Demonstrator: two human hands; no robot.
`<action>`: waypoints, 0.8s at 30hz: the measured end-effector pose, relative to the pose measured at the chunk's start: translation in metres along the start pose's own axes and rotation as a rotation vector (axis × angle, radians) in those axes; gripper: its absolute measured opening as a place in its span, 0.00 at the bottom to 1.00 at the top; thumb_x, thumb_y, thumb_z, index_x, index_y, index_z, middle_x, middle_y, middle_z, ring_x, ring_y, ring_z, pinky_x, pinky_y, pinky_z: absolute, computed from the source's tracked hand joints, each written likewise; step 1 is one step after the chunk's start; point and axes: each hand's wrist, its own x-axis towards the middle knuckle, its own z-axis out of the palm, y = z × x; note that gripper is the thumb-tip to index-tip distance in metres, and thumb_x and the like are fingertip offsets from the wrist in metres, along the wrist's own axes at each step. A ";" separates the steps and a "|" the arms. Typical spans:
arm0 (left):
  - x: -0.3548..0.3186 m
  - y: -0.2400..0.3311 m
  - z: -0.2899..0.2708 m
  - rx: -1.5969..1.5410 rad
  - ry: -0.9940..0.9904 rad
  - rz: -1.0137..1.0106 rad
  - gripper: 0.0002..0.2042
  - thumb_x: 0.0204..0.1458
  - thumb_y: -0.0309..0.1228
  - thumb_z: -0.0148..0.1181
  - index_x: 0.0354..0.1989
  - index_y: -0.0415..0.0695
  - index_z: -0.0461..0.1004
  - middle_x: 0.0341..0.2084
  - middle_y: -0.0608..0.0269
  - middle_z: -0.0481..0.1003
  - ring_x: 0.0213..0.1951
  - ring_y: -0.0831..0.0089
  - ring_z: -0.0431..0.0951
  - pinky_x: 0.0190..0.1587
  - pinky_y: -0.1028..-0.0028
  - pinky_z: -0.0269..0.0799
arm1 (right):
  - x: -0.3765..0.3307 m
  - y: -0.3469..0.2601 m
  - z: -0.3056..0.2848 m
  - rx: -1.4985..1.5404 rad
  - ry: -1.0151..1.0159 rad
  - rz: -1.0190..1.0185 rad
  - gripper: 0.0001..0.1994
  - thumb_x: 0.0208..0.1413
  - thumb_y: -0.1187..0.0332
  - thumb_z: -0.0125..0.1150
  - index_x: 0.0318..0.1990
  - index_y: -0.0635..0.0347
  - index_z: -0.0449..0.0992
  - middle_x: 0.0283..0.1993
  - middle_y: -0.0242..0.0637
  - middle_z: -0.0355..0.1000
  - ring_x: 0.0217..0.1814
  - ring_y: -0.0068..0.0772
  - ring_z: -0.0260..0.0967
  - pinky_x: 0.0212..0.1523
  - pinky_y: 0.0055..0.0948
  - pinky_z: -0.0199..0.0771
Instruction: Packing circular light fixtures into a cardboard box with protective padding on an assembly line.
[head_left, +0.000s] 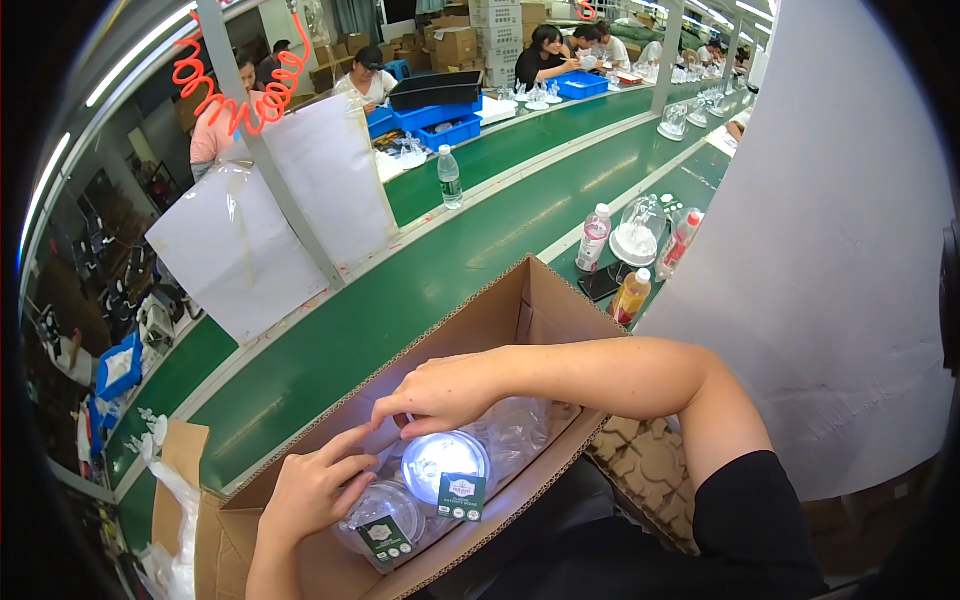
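Both my hands are inside a long open cardboard box. Beneath them lie clear plastic domes in plastic film; one lit dome glows white and bears a green label. Nearer me and to the left is a second dome, with its own green label. My left hand has its fingers stretched apart above that dome, its index fingertip near my right hand. My right hand reaches across the box, thumb and fingers curled together just above the lit dome; what they pinch is hidden.
A green conveyor belt runs behind the box. To the right stand drink bottles, a phone and a glass-like dome. Moulded pulp trays lie by my right elbow. Several people work beyond, near blue bins.
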 end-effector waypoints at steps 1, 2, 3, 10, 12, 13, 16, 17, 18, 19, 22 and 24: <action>0.001 -0.001 0.000 -0.010 0.023 0.010 0.08 0.51 0.29 0.71 0.40 0.48 0.85 0.58 0.62 0.80 0.29 0.67 0.85 0.31 0.69 0.80 | 0.000 0.000 -0.002 0.011 0.016 -0.005 0.19 0.68 0.64 0.58 0.65 0.55 0.71 0.46 0.43 0.82 0.47 0.52 0.80 0.49 0.49 0.79; 0.002 -0.002 -0.001 -0.019 0.046 0.022 0.08 0.51 0.29 0.70 0.40 0.48 0.85 0.58 0.62 0.80 0.30 0.67 0.85 0.32 0.69 0.80 | 0.000 0.000 -0.003 0.020 0.033 -0.009 0.19 0.68 0.65 0.58 0.65 0.55 0.71 0.46 0.43 0.82 0.47 0.52 0.80 0.49 0.49 0.79; 0.004 -0.002 -0.001 -0.020 0.047 0.021 0.08 0.51 0.29 0.70 0.40 0.48 0.85 0.58 0.62 0.80 0.30 0.67 0.85 0.32 0.69 0.80 | -0.001 0.002 -0.003 0.020 0.030 -0.009 0.19 0.68 0.65 0.58 0.65 0.55 0.71 0.46 0.43 0.82 0.47 0.52 0.80 0.49 0.49 0.79; -0.001 0.001 -0.009 -0.001 0.155 0.013 0.11 0.51 0.24 0.70 0.43 0.45 0.84 0.57 0.60 0.80 0.39 0.65 0.87 0.34 0.69 0.83 | 0.008 0.002 -0.002 -0.015 0.015 -0.120 0.16 0.66 0.63 0.61 0.58 0.57 0.76 0.45 0.45 0.82 0.46 0.51 0.80 0.49 0.48 0.79; 0.007 0.001 -0.007 -0.150 0.269 0.027 0.17 0.49 0.18 0.70 0.49 0.43 0.80 0.56 0.56 0.80 0.38 0.67 0.87 0.34 0.73 0.82 | 0.002 0.004 0.002 -0.060 0.064 -0.170 0.14 0.67 0.63 0.61 0.56 0.57 0.78 0.45 0.45 0.82 0.45 0.50 0.81 0.47 0.47 0.80; 0.010 -0.001 -0.004 -0.249 0.304 0.012 0.21 0.50 0.17 0.70 0.54 0.42 0.77 0.55 0.55 0.81 0.38 0.69 0.87 0.33 0.75 0.82 | -0.002 0.001 0.001 -0.055 0.099 -0.152 0.13 0.67 0.64 0.61 0.55 0.57 0.78 0.45 0.45 0.82 0.45 0.49 0.81 0.46 0.46 0.80; -0.003 -0.006 0.005 -0.533 0.354 -0.072 0.27 0.54 0.16 0.71 0.62 0.42 0.68 0.49 0.55 0.82 0.38 0.74 0.85 0.33 0.77 0.80 | 0.003 -0.017 -0.004 -0.004 0.165 -0.152 0.15 0.65 0.68 0.65 0.57 0.58 0.77 0.46 0.43 0.81 0.45 0.47 0.82 0.45 0.42 0.83; -0.005 -0.007 0.005 -0.521 0.369 -0.100 0.27 0.54 0.16 0.71 0.62 0.42 0.68 0.49 0.55 0.82 0.38 0.74 0.85 0.33 0.77 0.80 | 0.004 -0.020 -0.006 0.003 0.149 -0.179 0.15 0.65 0.68 0.65 0.57 0.58 0.77 0.46 0.43 0.81 0.45 0.47 0.82 0.45 0.42 0.83; -0.008 -0.008 0.005 -0.545 0.384 -0.083 0.28 0.55 0.17 0.71 0.63 0.42 0.66 0.46 0.55 0.82 0.37 0.74 0.85 0.34 0.78 0.80 | 0.005 -0.023 -0.006 0.023 0.178 -0.174 0.16 0.64 0.69 0.66 0.58 0.57 0.77 0.46 0.43 0.81 0.44 0.45 0.82 0.44 0.41 0.84; -0.010 -0.008 0.005 -0.569 0.398 -0.064 0.29 0.56 0.17 0.71 0.64 0.42 0.64 0.43 0.55 0.82 0.36 0.75 0.84 0.34 0.78 0.80 | 0.008 -0.025 -0.007 0.044 0.207 -0.166 0.18 0.63 0.71 0.67 0.59 0.57 0.76 0.46 0.42 0.81 0.43 0.43 0.83 0.43 0.40 0.84; -0.008 -0.004 0.002 -0.623 0.442 -0.042 0.27 0.58 0.17 0.68 0.63 0.43 0.65 0.39 0.56 0.81 0.35 0.75 0.83 0.35 0.78 0.80 | 0.006 -0.030 -0.009 0.014 0.222 -0.244 0.20 0.62 0.73 0.67 0.61 0.55 0.76 0.46 0.41 0.82 0.42 0.41 0.83 0.41 0.39 0.85; -0.009 -0.005 0.001 -0.647 0.450 -0.029 0.26 0.58 0.16 0.67 0.63 0.43 0.64 0.39 0.55 0.82 0.35 0.75 0.83 0.34 0.78 0.80 | 0.006 -0.031 -0.007 0.005 0.221 -0.254 0.20 0.62 0.73 0.67 0.62 0.55 0.76 0.45 0.41 0.82 0.42 0.40 0.84 0.40 0.38 0.85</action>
